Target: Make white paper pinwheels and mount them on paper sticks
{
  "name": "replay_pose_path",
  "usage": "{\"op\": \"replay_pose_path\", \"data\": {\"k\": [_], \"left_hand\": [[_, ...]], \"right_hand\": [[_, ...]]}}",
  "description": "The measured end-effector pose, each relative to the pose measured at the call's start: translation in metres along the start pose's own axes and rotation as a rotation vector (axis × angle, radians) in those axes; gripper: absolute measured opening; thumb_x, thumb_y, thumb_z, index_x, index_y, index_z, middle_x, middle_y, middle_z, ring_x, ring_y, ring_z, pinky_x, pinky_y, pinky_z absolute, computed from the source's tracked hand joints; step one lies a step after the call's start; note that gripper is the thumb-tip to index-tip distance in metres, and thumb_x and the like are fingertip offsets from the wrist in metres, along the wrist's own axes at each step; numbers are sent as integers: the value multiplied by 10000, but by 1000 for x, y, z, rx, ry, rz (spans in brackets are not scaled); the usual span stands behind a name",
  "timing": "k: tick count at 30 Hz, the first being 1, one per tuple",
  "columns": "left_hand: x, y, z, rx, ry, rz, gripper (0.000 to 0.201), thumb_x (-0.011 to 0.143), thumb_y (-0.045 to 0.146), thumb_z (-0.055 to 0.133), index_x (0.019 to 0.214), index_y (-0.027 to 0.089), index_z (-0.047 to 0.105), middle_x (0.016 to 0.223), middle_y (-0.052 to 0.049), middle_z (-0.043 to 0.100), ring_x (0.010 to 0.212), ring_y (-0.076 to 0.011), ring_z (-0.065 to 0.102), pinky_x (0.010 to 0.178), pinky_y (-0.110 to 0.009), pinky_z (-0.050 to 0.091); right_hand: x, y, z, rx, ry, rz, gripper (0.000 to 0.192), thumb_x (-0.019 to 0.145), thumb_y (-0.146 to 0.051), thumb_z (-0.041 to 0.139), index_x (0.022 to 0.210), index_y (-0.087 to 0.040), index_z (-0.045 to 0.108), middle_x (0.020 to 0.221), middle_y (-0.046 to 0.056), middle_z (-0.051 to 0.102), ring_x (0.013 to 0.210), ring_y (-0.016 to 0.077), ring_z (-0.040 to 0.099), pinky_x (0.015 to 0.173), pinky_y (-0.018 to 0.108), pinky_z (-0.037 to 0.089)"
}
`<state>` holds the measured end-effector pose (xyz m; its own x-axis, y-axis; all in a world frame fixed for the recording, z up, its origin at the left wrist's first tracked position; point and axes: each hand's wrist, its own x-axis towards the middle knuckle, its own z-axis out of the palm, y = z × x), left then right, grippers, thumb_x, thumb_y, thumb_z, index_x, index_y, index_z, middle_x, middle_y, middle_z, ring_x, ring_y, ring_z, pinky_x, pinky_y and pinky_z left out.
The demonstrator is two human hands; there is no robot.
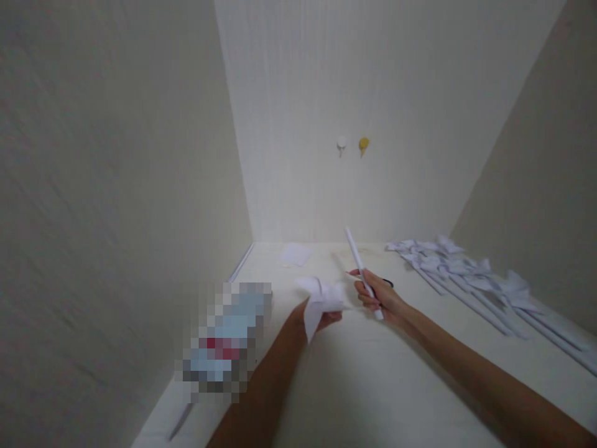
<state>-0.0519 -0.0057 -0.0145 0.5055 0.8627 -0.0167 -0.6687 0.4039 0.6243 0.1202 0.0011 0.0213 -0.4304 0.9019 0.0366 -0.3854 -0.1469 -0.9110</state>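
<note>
walls: plain cream, meeting in a corner | back wall [373,93]: two hooks [352,145] | white table [373,373] | light: soft, dim

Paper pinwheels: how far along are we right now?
Done: a row of finished pinwheels lies at the right of the table. In hand: the left hand holds a folded paper wheel, the right hand a rolled paper stick, not visibly joined. Left: a loose sheet near the wall.
</note>
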Motion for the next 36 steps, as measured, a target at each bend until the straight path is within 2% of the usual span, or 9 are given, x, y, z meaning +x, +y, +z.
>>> {"op": "replay_pose_path", "data": {"k": [4,10,13,16,22,26,30,33,36], "left_hand": [[2,9,7,-97,-70,39,201,693,100,506,499,127,457,502,14,423,485,-67,424,507,-193,365],[7,9,11,51,99,255,85,604,67,601,576,109,532,549,14,504,532,-61,463,545,-177,383],[10,7,11,83,176,295,76,595,70,610,580,106,544,558,8,532,525,-58,480,530,-172,388],[12,7,11,66,241,308,72,602,62,598,611,117,552,581,7,551,535,-59,503,533,-172,400],[15,10,8,104,319,348,79,604,59,585,614,125,543,576,15,549,528,-56,514,527,-163,416],[18,7,7,140,302,369,94,584,47,601,584,117,538,541,19,543,488,-48,494,475,-143,402],[19,3,10,168,360,334,85,573,30,609,588,93,555,543,-5,557,489,-51,498,478,-142,407],[18,2,15,169,414,344,108,550,27,620,609,100,565,570,-6,569,515,-55,511,503,-146,413],[17,2,18,226,427,361,113,525,32,622,577,113,563,551,13,557,514,-51,500,493,-140,396]], "right_hand": [[-24,8,-9,189,-66,48,190,731,-334,502,811,-163,519,439,-91,329,302,4,172,264,109,120],[-31,14,-3,315,-68,6,277,674,-209,540,944,-157,506,533,-49,455,356,20,288,290,105,217],[-30,16,0,316,-62,44,191,721,-287,502,877,-177,510,487,-74,393,325,19,238,272,109,178],[-29,19,-1,279,-53,48,213,748,-388,462,773,-181,505,426,-99,297,296,19,157,254,119,117],[-26,19,-2,133,-38,-20,214,717,-388,502,699,-175,484,408,-105,292,292,22,201,271,131,151],[-27,9,0,-66,41,-221,195,731,-376,481,715,-182,492,405,-96,336,288,36,249,282,152,193],[-33,-6,0,-486,202,-476,164,725,-339,497,743,-180,535,460,-65,411,357,61,352,356,181,285],[-38,-9,-4,-832,324,-633,154,743,-309,483,797,-189,564,652,7,553,570,125,500,529,239,395],[-40,-1,-10,-1091,384,-714,181,773,-291,444,869,-198,567,826,56,597,757,176,528,663,287,403]]}}
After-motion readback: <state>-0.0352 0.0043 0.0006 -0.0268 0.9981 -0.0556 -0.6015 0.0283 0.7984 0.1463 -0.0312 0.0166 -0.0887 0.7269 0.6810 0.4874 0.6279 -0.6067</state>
